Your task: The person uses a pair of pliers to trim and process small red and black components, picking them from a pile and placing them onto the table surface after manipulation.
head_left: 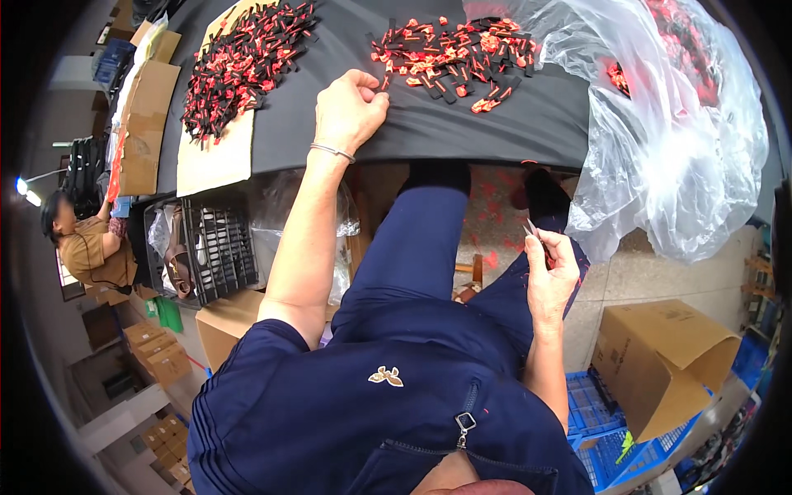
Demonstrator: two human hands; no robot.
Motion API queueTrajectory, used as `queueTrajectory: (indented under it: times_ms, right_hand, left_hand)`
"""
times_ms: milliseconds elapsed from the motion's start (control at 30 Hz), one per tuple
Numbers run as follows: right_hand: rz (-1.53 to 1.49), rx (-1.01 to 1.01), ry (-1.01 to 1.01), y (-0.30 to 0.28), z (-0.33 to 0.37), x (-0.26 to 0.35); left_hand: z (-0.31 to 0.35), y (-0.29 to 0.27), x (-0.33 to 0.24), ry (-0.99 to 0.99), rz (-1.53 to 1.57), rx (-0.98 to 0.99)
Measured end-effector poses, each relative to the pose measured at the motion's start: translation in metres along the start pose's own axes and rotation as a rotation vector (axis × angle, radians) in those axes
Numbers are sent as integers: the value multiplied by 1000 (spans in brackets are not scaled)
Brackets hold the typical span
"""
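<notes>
My left hand [353,111] is over the black-covered table, fingers curled in at the near left edge of a loose pile of small black-and-red strips [454,54]. A small black-and-red strip [385,82] shows at its fingertips, apparently pinched there. Above my right thigh, away from the table, my right hand [552,276] is closed around thread snips [530,228]. Only their pointed metal tips stick out; the fingers hide the rest. A second, denser heap of such strips [239,70] lies farther left, on a sheet of cardboard [216,165].
A large clear plastic bag [668,165] with red pieces inside drapes over the table's right edge. Below left stands a black crate [216,252]; at lower right, an open cardboard box [660,355] rests by blue crates [590,400]. Another person [91,243] is at far left.
</notes>
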State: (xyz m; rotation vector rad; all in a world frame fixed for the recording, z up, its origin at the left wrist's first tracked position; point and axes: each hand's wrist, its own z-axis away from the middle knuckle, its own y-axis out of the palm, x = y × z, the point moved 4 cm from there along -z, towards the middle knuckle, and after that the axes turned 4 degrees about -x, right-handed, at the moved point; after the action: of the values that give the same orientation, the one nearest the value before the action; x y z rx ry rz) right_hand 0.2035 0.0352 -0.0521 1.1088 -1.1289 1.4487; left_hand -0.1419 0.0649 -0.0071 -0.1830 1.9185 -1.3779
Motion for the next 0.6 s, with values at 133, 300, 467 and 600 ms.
queueTrajectory:
  times_ms: [133, 300, 467, 600]
  right_hand:
    - [55, -10, -19, -6, -1, -8]
    - [56, -22, -10, -5, -1, -9]
    - [42, -13, -34, -3, 3, -11]
    - [26, -11, -34, -4, 5, -4]
  left_hand:
    - [1, -2, -3, 39, -40, -35]
    - [1, -4, 1, 10, -24, -1]
    - [15, -11, 0, -35, 37, 31]
    - [49, 7, 3, -444, 1203, 504]
